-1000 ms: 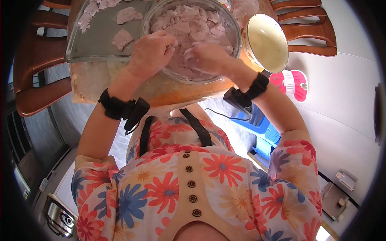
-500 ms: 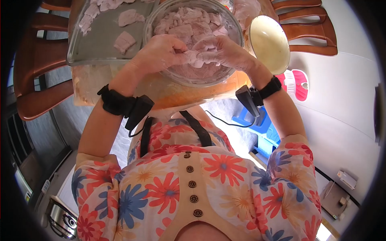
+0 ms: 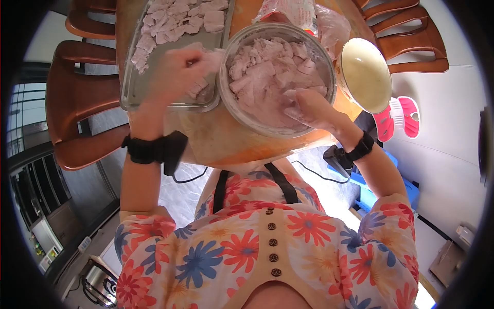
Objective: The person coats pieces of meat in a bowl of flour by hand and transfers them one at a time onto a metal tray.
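Note:
A wide round bowl holds pale pink, flour-dusted pieces of what looks like meat. My right hand is low over the bowl's near right side. Its flour-coated fingers are slightly apart at the loose flour, with no piece visible in them. My left hand, smeared by motion, is above the shallow metal tray left of the bowl. Its fingers are closed on a pale floured piece, blurred, near the bowl's rim. Several coated pieces lie across the tray's far part, and one lies partly behind my left hand.
A cream oval basin stands right of the bowl. Behind the bowl are a red-and-white bag and a clear plastic bag. Wooden chairs flank the table. A pink-and-white object is on the floor at right.
My hands were together over the bowl around a floured piece. My left hand has moved left over the tray with a piece, while my right hand has lowered within the bowl. The view has shifted.

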The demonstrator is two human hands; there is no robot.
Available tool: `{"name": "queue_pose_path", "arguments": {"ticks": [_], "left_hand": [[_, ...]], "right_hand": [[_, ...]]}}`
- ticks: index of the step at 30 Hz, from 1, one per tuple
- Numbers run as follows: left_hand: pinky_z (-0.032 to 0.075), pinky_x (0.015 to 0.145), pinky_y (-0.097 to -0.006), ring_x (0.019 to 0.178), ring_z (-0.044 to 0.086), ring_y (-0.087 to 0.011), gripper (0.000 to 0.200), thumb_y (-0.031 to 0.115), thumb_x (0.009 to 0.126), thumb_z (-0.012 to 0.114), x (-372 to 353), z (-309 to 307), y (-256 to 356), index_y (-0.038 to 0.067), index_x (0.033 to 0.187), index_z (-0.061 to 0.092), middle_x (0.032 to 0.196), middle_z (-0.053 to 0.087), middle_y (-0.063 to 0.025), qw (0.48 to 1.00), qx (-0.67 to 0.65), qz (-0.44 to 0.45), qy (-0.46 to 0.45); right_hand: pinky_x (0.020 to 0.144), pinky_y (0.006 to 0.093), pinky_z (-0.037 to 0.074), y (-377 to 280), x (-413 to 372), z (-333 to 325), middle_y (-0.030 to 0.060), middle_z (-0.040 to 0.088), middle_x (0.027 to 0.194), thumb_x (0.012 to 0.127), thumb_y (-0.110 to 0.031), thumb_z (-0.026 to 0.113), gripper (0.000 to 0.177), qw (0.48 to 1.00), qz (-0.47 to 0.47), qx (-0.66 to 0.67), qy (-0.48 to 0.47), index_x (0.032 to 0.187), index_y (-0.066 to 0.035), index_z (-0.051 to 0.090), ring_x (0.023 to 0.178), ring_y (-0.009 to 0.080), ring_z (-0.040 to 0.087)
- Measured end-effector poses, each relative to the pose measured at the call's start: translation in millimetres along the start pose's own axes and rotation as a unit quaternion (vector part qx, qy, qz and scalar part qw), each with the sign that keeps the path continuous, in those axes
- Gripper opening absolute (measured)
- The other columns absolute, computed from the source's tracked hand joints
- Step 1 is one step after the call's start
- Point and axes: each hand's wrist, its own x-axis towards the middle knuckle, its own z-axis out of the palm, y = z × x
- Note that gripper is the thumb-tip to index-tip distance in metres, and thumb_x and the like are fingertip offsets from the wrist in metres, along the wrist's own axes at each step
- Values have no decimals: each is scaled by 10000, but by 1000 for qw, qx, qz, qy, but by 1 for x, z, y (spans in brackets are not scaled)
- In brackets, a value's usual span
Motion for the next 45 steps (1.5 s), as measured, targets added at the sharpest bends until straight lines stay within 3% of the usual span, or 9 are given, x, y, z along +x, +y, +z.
{"name": "queue_pose_path", "arguments": {"ticks": [6,12,17,24,31,34,36,38,45], "left_hand": [[429,602,-274,641,533,-100,324,285,807,634,20,-22,-58,-34,859,652,686,597,-49,992,12,-122,1],[465,635,-296,666,579,-142,286,251,771,645,39,-3,-84,-27,836,665,702,622,-89,971,-57,-191,-129],[494,668,-358,702,638,-269,259,219,710,648,36,4,-89,48,899,691,746,652,-140,975,210,-65,47],[492,657,-352,693,630,-271,254,230,725,650,15,-1,-64,62,913,688,752,650,-132,978,184,-45,93],[487,651,-326,688,617,-262,169,137,798,593,-4,31,-3,75,932,676,800,646,-122,994,65,-2,84],[490,667,-344,717,615,-268,175,119,787,593,-12,55,12,93,940,674,862,634,-114,995,62,75,39],[492,679,-360,742,616,-272,179,121,778,600,-16,74,23,101,941,674,883,623,-107,995,54,78,-11],[474,662,-355,745,593,-271,193,149,788,624,-19,96,27,101,965,681,857,596,-99,977,95,188,-24],[471,772,-411,870,590,-316,157,172,777,601,-9,120,26,119,893,694,868,602,-108,983,131,118,-49]], "right_hand": [[693,432,451,8,8,22,184,604,827,809,-172,546,194,992,-28,-50,112,960,-50,562,792,381,582],[665,455,461,-16,22,14,184,615,831,840,-160,494,145,992,55,-109,44,902,-37,540,797,389,594],[666,455,482,-18,27,16,196,614,816,822,-146,507,154,982,66,-175,-35,911,-26,544,813,378,609],[668,461,496,-12,15,17,170,629,860,788,-113,538,174,964,-18,-258,60,949,-49,549,809,378,626],[647,417,506,-15,31,14,179,631,842,759,-129,575,198,972,35,-231,-28,933,-35,553,752,371,617],[583,348,494,14,24,6,133,645,801,792,-169,610,194,999,-47,-8,8,930,-37,579,692,281,630],[513,278,443,0,19,-14,44,631,761,838,-229,630,201,928,157,308,-138,927,-49,610,618,153,593],[504,252,433,-9,16,-23,33,631,770,825,-258,643,240,912,158,340,-165,942,-49,626,614,124,580],[508,240,439,9,13,-9,0,598,751,831,-272,649,239,927,93,347,-104,916,-49,664,628,91,556]]}}
